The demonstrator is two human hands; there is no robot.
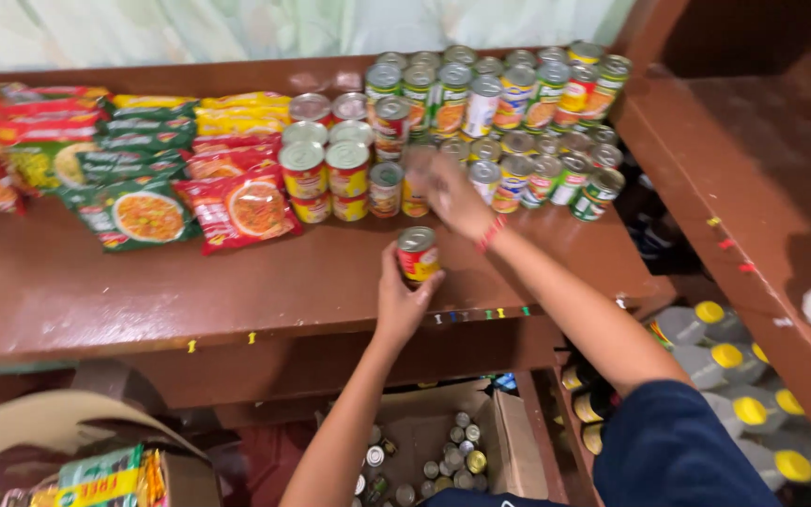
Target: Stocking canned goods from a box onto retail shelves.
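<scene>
Left hand (404,299) wraps a small red-and-yellow can (417,254) from below, fingers curled round its lower half, can upright with its silver lid up, held just above the front part of the brown wooden shelf (96,291). Right hand (451,192) sits at 1 o'clock from that can, near but apart from it, reaching into the canned goods; it is motion-blurred, fingers look loosely spread over a low can (414,197) at the front of the group, cannot tell if it grips or only touches. A red band (491,233) circles the right wrist. At 10 to 11 o'clock from the held can stand stacked red-and-yellow cans (328,169), two high, just beside the right hand's fingertips. At 12 to 2 o'clock is a dense block of green-labelled cans (509,99), stacked against the back of the shelf, with lower cans in front of them. Far out at 9 to 10 o'clock lie rows of noodle packets (143,216), green and red at the front, yellow and red behind, overlapping flat on the shelf. At 6 o'clock, under the shelf, an open cardboard box (509,441) holds loose cans seen from the top. At 4 o'clock, low right, grey bottles with yellow caps (734,376) are packed together. At 7 o'clock, bottom left, another carton (49,427) shows packets inside.
</scene>
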